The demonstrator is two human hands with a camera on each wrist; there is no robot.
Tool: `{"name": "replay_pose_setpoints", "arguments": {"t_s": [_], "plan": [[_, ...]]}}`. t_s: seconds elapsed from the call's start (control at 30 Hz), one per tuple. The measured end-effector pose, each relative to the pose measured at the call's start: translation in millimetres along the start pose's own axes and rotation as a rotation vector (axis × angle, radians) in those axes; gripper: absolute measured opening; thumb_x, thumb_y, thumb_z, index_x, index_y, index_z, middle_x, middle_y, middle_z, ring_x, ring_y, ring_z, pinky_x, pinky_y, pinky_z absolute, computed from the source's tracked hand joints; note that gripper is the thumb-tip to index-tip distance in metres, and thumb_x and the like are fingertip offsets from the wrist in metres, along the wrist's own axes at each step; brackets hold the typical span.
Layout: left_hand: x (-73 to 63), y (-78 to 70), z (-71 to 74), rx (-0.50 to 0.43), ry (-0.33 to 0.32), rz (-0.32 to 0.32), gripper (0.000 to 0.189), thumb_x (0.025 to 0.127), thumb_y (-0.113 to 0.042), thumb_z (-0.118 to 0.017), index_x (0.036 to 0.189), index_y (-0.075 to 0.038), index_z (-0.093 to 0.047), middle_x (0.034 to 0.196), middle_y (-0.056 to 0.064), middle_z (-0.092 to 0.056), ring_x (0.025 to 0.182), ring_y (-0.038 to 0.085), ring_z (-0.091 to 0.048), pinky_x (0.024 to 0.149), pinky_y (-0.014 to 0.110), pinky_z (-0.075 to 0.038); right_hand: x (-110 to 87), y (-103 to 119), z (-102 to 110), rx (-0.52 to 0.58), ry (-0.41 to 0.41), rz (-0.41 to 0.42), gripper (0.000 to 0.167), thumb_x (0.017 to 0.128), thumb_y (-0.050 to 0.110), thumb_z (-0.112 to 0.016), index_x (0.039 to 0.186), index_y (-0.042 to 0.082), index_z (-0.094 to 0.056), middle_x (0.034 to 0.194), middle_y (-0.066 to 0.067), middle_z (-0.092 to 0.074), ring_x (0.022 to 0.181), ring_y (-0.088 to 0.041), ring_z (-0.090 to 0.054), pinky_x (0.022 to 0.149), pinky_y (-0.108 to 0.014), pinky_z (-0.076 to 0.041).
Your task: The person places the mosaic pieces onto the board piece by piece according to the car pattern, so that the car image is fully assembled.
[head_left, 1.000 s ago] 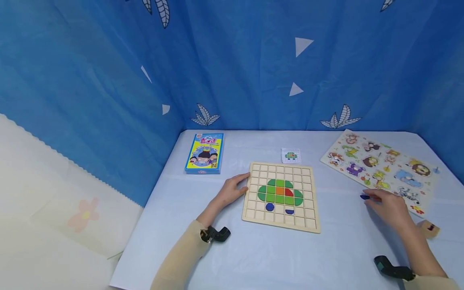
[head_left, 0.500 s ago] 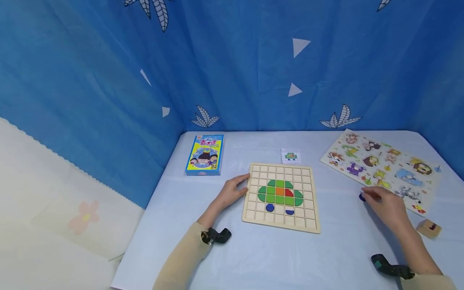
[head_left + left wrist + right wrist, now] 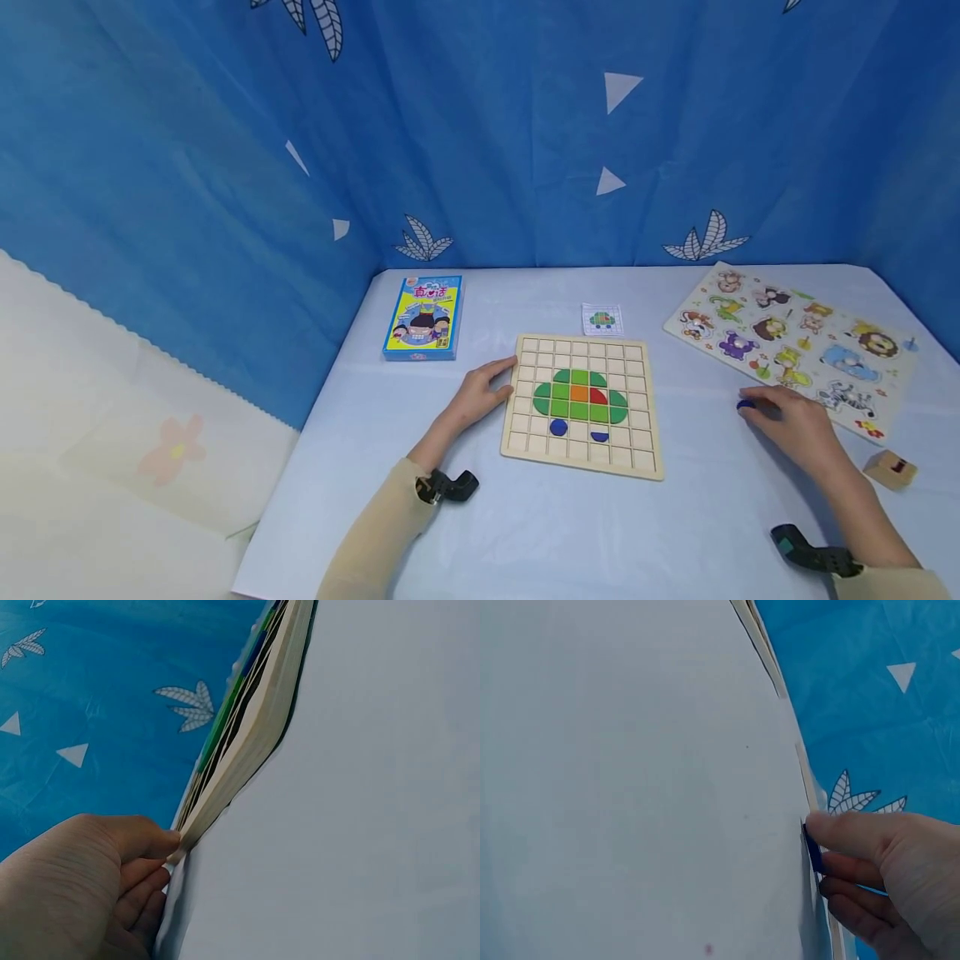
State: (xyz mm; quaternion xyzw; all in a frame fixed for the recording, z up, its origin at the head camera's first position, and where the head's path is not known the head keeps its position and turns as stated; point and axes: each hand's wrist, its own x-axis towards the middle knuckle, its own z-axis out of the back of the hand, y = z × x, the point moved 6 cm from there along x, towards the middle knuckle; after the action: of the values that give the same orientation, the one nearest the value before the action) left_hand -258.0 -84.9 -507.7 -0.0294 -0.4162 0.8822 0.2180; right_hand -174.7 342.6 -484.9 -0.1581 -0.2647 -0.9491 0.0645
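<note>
The square wooden grid board [image 3: 581,461] lies flat, with green, orange, red and blue pieces set in its cells. Among the blue ones, a full circle [image 3: 558,427] sits lower left and a half circle [image 3: 599,437] lower right. My left hand [image 3: 474,398] touches the board's left edge with its fingertips; in the left wrist view the thumb [image 3: 150,836] meets the edge near a corner. Off to the board's right, my right hand [image 3: 798,423] pinches a small dark blue piece [image 3: 812,851] between thumb and fingers, close over the white table; its shape is partly hidden.
Behind the board lies a small pattern card [image 3: 602,320]. A blue and yellow game box [image 3: 423,318] is at the back left. An animal puzzle board [image 3: 765,358] slants beyond my right hand, and a wooden block [image 3: 890,470] sits beside that forearm. A blue curtain [image 3: 525,133] hangs behind.
My right hand has shifted slightly left with the small blue piece, which has turned a little in the fingers. The left hand has stayed at the board's edge.
</note>
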Motion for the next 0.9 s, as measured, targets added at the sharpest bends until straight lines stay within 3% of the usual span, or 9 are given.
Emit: {"name": "replay_pose_setpoints", "arguments": {"t_s": [0.1, 0.3, 0.47, 0.53, 0.63, 0.73, 0.9], "plan": [[-0.5, 0.6, -1.6, 0.001, 0.003, -0.004, 0.051, 0.091, -0.01, -0.061, 0.139, -0.006, -0.046, 0.141, 0.007, -0.046, 0.132, 0.021, -0.038, 0.109, 0.033, -0.031, -1.3, 0.2, -0.3, -0.007, -0.014, -0.016, 0.03, 0.078, -0.001, -0.073, 0.106, -0.006, -0.063, 0.103, -0.027, -0.059, 0.093, -0.045, -0.055, 0.074, -0.057, -0.046], [-0.9, 0.8, -0.5, 0.002, 0.001, 0.005, 0.051, 0.091, -0.01, -0.061, 0.14, -0.007, -0.046, 0.141, 0.007, -0.046, 0.132, 0.021, -0.038, 0.109, 0.032, -0.03, 0.6, 3.0, -2.4, 0.018, -0.027, 0.038, 0.026, 0.076, -0.012, -0.068, 0.101, -0.006, -0.066, 0.099, -0.026, -0.062, 0.089, -0.043, -0.058, 0.072, -0.051, -0.047], [-0.2, -0.3, 2.6, -0.006, -0.006, -0.006, 0.051, 0.091, -0.009, -0.061, 0.14, -0.007, -0.046, 0.141, 0.007, -0.046, 0.132, 0.022, -0.038, 0.109, 0.033, -0.031, 13.1, 22.2, 11.4, 0.045, -0.109, 0.055, 0.021, 0.078, -0.007, -0.071, 0.099, -0.003, -0.069, 0.094, -0.023, -0.066, 0.085, -0.041, -0.06, 0.064, -0.025, -0.048], [0.1, -0.2, 3.3, -0.014, -0.004, -0.01, 0.051, 0.091, -0.009, -0.06, 0.14, -0.007, -0.046, 0.141, 0.007, -0.046, 0.132, 0.022, -0.038, 0.109, 0.034, -0.031, 19.9, 37.1, 14.0, 0.088, -0.136, 0.064, 0.02, 0.082, 0.0, -0.071, 0.102, 0.002, -0.071, 0.095, -0.019, -0.068, 0.085, -0.035, -0.062, 0.059, -0.02, -0.047], [0.1, 0.4, 3.0, -0.014, -0.001, -0.01, 0.051, 0.091, -0.01, -0.06, 0.14, -0.007, -0.046, 0.141, 0.007, -0.046, 0.132, 0.021, -0.038, 0.109, 0.033, -0.031, 27.8, 60.2, -0.2, 0.18, -0.144, 0.143, 0.021, 0.084, 0.014, -0.073, 0.105, 0.013, -0.073, 0.095, -0.006, -0.069, 0.084, -0.018, -0.063, 0.055, -0.018, -0.048], [-0.7, 0.6, 1.8, -0.014, 0.006, -0.01, 0.051, 0.091, -0.01, -0.061, 0.14, -0.006, -0.045, 0.142, 0.007, -0.045, 0.132, 0.022, -0.037, 0.109, 0.033, -0.031, 25.7, 103.1, -20.4, 0.254, -0.05, 0.21, 0.021, 0.083, 0.014, -0.074, 0.104, 0.014, -0.073, 0.095, -0.001, -0.069, 0.081, -0.014, -0.062, 0.058, -0.027, -0.053], [-1.6, -0.2, 1.4, -0.019, 0.007, -0.009, 0.051, 0.091, -0.011, -0.061, 0.14, -0.007, -0.045, 0.142, 0.007, -0.045, 0.133, 0.021, -0.037, 0.109, 0.033, -0.03, 14.6, 165.2, -53.5, 0.238, 0.097, 0.276, 0.021, 0.078, 0.002, -0.075, 0.098, 0.008, -0.074, 0.092, 0.001, -0.069, 0.077, -0.015, -0.061, 0.062, -0.032, -0.055]]}}
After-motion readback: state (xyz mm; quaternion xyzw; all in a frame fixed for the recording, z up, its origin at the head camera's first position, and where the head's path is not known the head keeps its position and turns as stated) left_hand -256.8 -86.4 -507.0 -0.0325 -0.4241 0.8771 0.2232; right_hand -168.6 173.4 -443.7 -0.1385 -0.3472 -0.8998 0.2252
